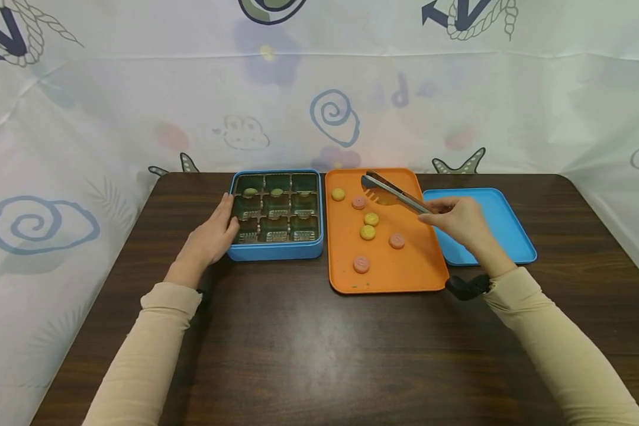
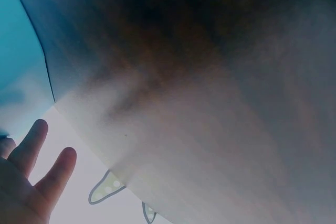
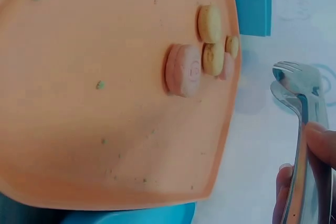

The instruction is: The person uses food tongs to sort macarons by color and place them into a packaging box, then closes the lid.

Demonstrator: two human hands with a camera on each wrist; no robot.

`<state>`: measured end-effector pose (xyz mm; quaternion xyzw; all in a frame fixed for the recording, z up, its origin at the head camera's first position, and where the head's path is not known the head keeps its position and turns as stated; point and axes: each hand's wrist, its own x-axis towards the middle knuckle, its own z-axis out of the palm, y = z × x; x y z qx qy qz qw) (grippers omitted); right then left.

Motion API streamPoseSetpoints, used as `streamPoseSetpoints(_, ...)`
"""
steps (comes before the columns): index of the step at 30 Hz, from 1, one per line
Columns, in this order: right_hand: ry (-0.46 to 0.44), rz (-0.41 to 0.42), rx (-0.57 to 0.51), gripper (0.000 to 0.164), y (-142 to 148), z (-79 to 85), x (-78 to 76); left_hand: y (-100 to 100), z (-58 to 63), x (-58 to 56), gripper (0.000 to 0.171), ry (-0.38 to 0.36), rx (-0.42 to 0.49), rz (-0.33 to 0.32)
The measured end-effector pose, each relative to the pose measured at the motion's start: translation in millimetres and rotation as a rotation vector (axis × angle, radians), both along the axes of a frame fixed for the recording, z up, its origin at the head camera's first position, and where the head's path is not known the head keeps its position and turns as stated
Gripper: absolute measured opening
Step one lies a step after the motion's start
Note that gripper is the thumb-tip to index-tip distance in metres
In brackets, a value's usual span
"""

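On the head feed I am getting bright, even light; the backdrop [image 1: 298, 112] is showing soft fold shadows, and the table [image 1: 322, 340] is throwing back a pale patch of glare near its middle. The left-wrist feed is giving me haze: its top is sinking into darkness, the tabletop is blurring into washed-out grey, and the left hand [image 2: 26, 192] is looking dim against glowing white cloth. On the right-wrist feed the nearest pink macaron [image 3: 185, 71] is casting a small shadow and the metal tongs [image 3: 311, 90] are gleaming.
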<state>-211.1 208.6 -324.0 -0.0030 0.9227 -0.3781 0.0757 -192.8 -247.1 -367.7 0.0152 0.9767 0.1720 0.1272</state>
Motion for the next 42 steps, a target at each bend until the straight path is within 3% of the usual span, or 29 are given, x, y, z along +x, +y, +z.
streamPoseSetpoints(11, -0.021, 0.031, 0.081, 0.054, -7.4, -11.6, -14.5, -1.6, -0.5, -0.4, 0.062, -0.003, 0.001, 0.004)
streamPoseSetpoints(23, -0.011, 0.059, 0.168, 0.048, -31.3, -24.9, -29.9, 0.0, -1.6, 1.0, 0.062, -0.002, 0.014, 0.006)
streamPoseSetpoints(42, -0.011, 0.025, 0.073, 0.04, -30.5, -27.6, -29.0, -0.3, -0.9, 1.7, 0.063, 0.0, 0.002, 0.0)
